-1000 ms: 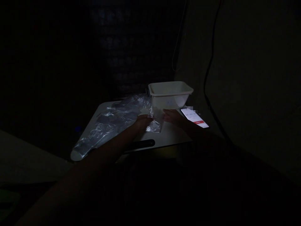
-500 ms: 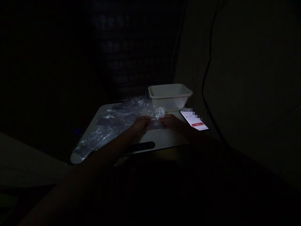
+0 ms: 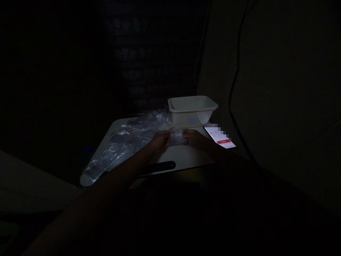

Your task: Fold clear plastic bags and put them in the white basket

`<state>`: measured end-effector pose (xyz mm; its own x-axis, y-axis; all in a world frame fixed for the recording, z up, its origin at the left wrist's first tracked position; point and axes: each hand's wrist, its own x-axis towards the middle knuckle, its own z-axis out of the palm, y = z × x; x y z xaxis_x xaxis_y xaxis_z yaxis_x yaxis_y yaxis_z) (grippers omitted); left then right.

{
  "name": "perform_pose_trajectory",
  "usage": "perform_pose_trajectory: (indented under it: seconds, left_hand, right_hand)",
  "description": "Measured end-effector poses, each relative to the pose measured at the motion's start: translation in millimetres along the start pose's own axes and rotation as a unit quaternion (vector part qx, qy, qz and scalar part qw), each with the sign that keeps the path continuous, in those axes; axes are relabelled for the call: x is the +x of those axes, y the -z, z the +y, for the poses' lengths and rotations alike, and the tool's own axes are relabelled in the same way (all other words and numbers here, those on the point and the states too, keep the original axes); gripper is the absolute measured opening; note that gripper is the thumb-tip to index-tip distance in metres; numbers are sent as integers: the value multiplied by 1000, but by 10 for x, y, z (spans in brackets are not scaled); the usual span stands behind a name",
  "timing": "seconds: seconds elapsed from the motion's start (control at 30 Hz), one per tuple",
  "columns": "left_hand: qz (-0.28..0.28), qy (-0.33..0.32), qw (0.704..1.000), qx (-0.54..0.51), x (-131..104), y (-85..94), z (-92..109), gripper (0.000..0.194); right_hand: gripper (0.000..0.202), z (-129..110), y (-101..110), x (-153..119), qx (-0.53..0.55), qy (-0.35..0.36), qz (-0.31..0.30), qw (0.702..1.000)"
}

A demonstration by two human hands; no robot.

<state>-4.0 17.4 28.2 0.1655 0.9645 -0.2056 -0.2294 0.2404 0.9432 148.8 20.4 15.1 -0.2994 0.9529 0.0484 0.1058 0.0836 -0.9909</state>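
Between my two hands is a clear plastic bag (image 3: 177, 136), blurred by motion and held just above the table. My left hand (image 3: 160, 139) is closed on its left edge. At the opposite edge my right hand (image 3: 192, 138) grips it with fingers bent. To the left, a spread of crinkled clear plastic bags (image 3: 133, 138) covers much of the tabletop, reaching close to my left forearm. Darkness hides most finger detail.
A white plastic tub (image 3: 193, 115) stands at the table's back right. A lit phone (image 3: 222, 138) lies by the right edge. The white table (image 3: 186, 156) has a dark slot (image 3: 162, 165) near its front. A black cable (image 3: 234, 78) hangs along the right wall.
The plastic between my hands, crumpled upward before, is now lower, flatter and blurred. Both hands stay in nearly the same place and keep their grip.
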Motion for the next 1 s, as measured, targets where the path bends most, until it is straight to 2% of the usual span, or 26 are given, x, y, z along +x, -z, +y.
perform_pose_trajectory:
  seconds: [0.13,0.2,0.3,0.4,0.53,0.6,0.7,0.77,0.83,0.9,1.0]
  left_hand:
    - [-9,-9,1000,-8,-9,-3,9,14]
    - [-8,-9,1000,6,-6,4,10,16]
    - [7,-8,999,40,22,33,-12,16]
    - [34,-42,989,137,79,93,-73,13]
    - [43,-94,959,263,154,195,-156,13]
    - [29,-145,914,378,164,231,-183,22]
    - [-26,-222,781,583,128,236,-220,37]
    - [-65,-230,696,677,77,208,-251,45]
    - [-88,-220,632,738,18,171,-281,53]
    - [-108,-216,591,770,-31,138,-306,58]
    - [-129,-222,565,784,-74,112,-323,61]
  right_hand:
    - [13,19,20,3,138,-22,-23,990]
    - [14,30,34,-1,162,-30,-19,986]
    - [14,42,71,-18,133,-23,-5,991]
    - [24,64,131,-14,84,-17,7,996]
    - [31,150,222,73,-73,1,120,990]
    - [29,202,239,123,-129,1,172,977]
    - [32,248,171,140,-236,53,193,951]
    - [36,246,63,106,-363,113,164,910]
    - [40,228,-69,51,-475,149,104,861]
    - [43,208,-190,-4,-550,153,52,819]
    - [43,199,-298,-66,-610,141,9,780]
